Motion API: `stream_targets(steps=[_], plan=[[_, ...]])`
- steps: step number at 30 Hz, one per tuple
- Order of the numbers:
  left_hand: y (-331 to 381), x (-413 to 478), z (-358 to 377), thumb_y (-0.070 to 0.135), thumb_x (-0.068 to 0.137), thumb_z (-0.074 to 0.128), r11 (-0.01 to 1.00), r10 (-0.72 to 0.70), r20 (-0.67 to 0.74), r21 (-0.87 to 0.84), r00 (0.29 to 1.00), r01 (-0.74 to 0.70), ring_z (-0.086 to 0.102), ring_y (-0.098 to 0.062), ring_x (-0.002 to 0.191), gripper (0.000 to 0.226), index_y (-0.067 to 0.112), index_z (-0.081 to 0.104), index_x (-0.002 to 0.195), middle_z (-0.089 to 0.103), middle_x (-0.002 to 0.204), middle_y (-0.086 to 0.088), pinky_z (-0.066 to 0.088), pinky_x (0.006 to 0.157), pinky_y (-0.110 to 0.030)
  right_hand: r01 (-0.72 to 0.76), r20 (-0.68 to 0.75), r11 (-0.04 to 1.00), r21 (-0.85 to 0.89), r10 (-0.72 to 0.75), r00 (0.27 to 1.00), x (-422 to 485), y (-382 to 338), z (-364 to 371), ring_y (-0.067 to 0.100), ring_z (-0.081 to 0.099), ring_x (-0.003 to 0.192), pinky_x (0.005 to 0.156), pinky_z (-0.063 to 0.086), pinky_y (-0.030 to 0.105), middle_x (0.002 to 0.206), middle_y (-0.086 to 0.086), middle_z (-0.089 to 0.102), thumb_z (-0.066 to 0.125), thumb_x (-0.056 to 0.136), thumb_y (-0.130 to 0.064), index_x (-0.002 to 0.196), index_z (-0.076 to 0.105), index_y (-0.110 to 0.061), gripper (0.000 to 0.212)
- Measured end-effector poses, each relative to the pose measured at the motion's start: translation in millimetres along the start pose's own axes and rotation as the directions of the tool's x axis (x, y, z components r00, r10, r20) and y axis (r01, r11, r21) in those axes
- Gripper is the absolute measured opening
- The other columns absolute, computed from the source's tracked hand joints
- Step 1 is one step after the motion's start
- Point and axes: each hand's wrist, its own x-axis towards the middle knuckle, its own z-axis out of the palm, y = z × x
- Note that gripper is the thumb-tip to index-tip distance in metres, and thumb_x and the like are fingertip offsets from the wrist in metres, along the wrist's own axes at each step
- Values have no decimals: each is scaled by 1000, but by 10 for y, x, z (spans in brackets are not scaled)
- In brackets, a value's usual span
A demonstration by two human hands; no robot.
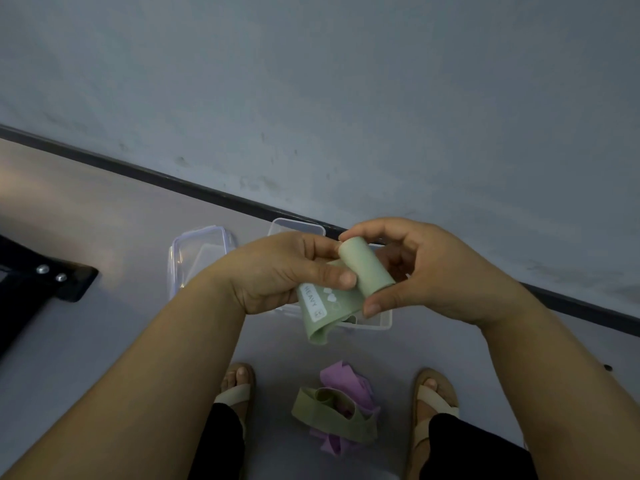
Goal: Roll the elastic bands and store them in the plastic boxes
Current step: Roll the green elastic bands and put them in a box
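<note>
Your right hand (433, 271) pinches the band (363, 268) at its roll's ends. Fingers of your left hand (277, 271) pinch the tail.

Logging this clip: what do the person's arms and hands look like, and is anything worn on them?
The left hand and right hand are bare, with no gloves, rings or wristbands visible. Both forearms are uncovered, with no sleeve in view. Below them show black trousers and beige strap sandals.

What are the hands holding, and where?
One green band: right hand pinches the roll by its two ends, left hand grips the unrolled part beside it.
</note>
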Motion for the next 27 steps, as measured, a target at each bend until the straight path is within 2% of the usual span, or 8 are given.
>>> stream_targets(steps=[6, 9, 12, 14, 17, 21, 25, 27], plan=[[10, 1, 1, 20, 49, 86, 1000, 6, 25, -21, 1000, -6, 71, -15, 75, 42, 11, 76, 89, 74, 86, -6, 57, 69, -24, 44, -18, 998, -34, -45, 999, -31, -18, -24, 35, 53, 69, 56, 46, 26, 75, 18, 59, 83, 43, -34, 95, 61, -43, 56], [8, -8, 16, 22, 50, 85, 1000, 15, 31, -7, 999, -15, 70, -14, 75, 40, 13, 76, 88, 74, 85, -4, 56, 69, -23, 48, -6, 995, -85, -49, 999, -31, -20, -54, 27, 53, 68, 58, 47, 25, 81, 15, 61, 83, 43, -36, 96, 61, -41, 57], [7, -12, 40, 32, 45, 89, 1000, 3, 5, 6, 1000, -3, 70, -12, 73, 46, 14, 77, 85, 74, 82, -3, 55, 67, -21, 29, 11, 980, -197, -27, 1000, -30, -13, -62, 1, 51, 68, 61, 44, 13, 82, -14, 59, 85, 46, -34, 97, 59, -41, 58], [8, -12, 69, 34, 47, 89, 999, -26, -59, 32, 998, 28, 69, -12, 68, 41, 14, 77, 80, 73, 78, -4, 55, 62, -20, 25, 31, 966, -256, -17, 999, -16, 0, -40, -5, 51, 75, 64, 42, 9, 86, -30, 54, 88, 51, -28, 101, 56, -41, 60], [10, 0, 121, 23, 62, 78, 994, -42, -190, 90, 981, 60, 67, -13, 62, 16, 13, 75, 73, 71, 72, -4, 55, 59, -20, 49, 37, 954, -296, -40, 998, 12, 36, -21, 1, 51, 85, 68, 41, 10, 99, -28, 51, 87, 55, -29, 108, 55, -41, 63], [14, -2, 118, 21, 69, 76, 993, -32, -225, 101, 974, 56, 66, -14, 65, 11, 12, 75, 75, 71, 75, -6, 54, 60, -21, 54, 49, 961, -270, -42, 998, 11, 38, -44, 2, 51, 80, 69, 45, 15, 98, -31, 48, 85, 59, -28, 116, 52, -45, 68], [11, -9, 117, 23, 68, 76, 991, -40, -229, 114, 973, 67, 66, -14, 63, 11, 13, 76, 73, 71, 74, -6, 53, 58, -20, 50, 22, 966, -252, -46, 999, 8, 28, -54, 4, 50, 68, 63, 46, 15, 91, -28, 51, 86, 57, -27, 109, 57, -44, 62], [9, -4, 115, 25, 64, 70, 991, -34, -241, 117, 970, 64, 66, -14, 64, 16, 14, 76, 74, 71, 75, -6, 54, 58, -21, 56, 0, 963, -264, -58, 998, 12, 20, -44, 6, 51, 69, 61, 45, 14, 91, -26, 52, 85, 55, -32, 106, 57, -44, 60]])
